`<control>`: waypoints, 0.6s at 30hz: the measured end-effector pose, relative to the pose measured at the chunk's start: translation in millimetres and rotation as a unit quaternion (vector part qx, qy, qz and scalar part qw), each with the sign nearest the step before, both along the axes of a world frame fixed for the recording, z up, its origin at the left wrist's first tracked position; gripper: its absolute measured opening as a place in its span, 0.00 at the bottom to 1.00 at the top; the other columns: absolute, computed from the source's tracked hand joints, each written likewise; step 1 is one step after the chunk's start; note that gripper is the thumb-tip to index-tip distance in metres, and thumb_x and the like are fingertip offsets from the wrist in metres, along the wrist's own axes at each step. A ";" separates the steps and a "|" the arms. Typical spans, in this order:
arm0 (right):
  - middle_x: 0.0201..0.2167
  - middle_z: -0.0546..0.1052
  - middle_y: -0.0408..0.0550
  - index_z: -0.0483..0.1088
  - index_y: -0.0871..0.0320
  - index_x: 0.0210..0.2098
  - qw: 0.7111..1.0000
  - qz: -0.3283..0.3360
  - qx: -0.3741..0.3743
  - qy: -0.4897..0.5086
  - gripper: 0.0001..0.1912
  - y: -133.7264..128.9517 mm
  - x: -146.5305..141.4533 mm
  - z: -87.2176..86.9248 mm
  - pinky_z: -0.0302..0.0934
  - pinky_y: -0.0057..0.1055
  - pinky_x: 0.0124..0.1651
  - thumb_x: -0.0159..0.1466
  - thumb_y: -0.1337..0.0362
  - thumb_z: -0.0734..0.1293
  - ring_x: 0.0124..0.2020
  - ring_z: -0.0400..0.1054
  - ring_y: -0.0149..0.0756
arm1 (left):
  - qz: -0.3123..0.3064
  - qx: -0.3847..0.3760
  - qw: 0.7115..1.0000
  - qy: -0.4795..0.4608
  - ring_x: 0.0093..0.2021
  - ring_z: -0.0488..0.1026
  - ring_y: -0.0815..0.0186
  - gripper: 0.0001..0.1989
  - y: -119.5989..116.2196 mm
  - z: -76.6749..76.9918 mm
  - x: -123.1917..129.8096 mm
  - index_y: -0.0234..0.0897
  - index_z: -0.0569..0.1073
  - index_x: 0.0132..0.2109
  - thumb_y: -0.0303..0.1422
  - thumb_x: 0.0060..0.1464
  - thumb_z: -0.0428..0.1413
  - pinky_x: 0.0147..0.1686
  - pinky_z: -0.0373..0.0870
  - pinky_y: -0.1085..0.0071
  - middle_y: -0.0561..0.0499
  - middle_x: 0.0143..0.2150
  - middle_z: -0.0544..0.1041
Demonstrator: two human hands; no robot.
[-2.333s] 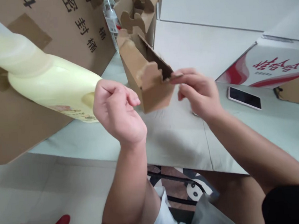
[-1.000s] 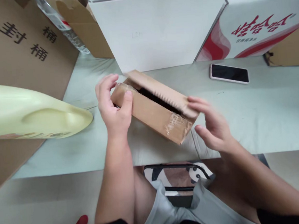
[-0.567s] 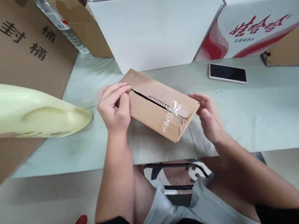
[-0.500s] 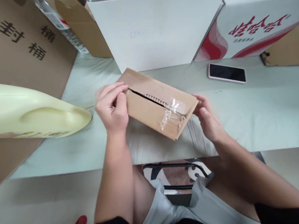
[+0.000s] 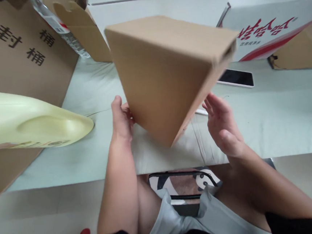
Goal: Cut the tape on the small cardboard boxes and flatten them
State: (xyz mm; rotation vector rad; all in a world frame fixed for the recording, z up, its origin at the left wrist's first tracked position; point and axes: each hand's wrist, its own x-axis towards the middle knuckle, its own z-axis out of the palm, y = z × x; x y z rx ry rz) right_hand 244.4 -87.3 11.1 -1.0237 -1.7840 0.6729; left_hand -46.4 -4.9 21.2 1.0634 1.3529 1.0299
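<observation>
- Brown cardboard box, head view: tilted between both hands, over the pale green cloth
- left hand is at its lower left edge, fingers partly hidden, so can't tell the grip
- right hand is open beside its right side, contact unclear
- smartphone lies just behind

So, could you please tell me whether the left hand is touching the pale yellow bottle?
Apart: the head view shows a strip of pale green cloth between the left hand and the tapered end of the pale yellow bottle.
</observation>
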 end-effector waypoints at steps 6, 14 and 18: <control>0.78 0.62 0.48 0.64 0.40 0.71 0.998 0.000 -0.025 -0.051 0.27 -2.4 1.7 13.2 0.55 0.61 0.79 0.74 0.45 0.61 0.80 0.53 0.54 | -0.158 -0.131 0.978 -0.027 0.54 0.82 0.42 0.40 -14.9 8.9 13.6 0.42 0.82 0.48 0.72 0.49 0.53 0.48 0.80 0.54 0.43 0.43 0.87; 0.65 0.74 0.54 0.74 0.47 0.56 0.999 -0.014 -0.036 0.012 0.19 5.5 2.2 2.8 0.64 0.57 0.72 0.74 0.46 0.64 0.70 0.68 0.52 | -0.209 -0.239 0.944 0.087 0.43 0.83 0.48 0.27 -17.4 10.4 8.5 0.40 0.82 0.42 0.59 0.55 0.58 0.42 0.78 0.56 0.44 0.38 0.86; 0.64 0.75 0.54 0.74 0.48 0.54 0.999 0.008 -0.036 0.009 0.15 8.3 -1.1 -0.8 0.66 0.55 0.70 0.73 0.50 0.67 0.69 0.69 0.50 | -0.140 -0.114 0.968 0.172 0.55 0.81 0.46 0.25 -7.9 3.5 7.7 0.40 0.81 0.49 0.55 0.58 0.58 0.60 0.75 0.49 0.41 0.53 0.85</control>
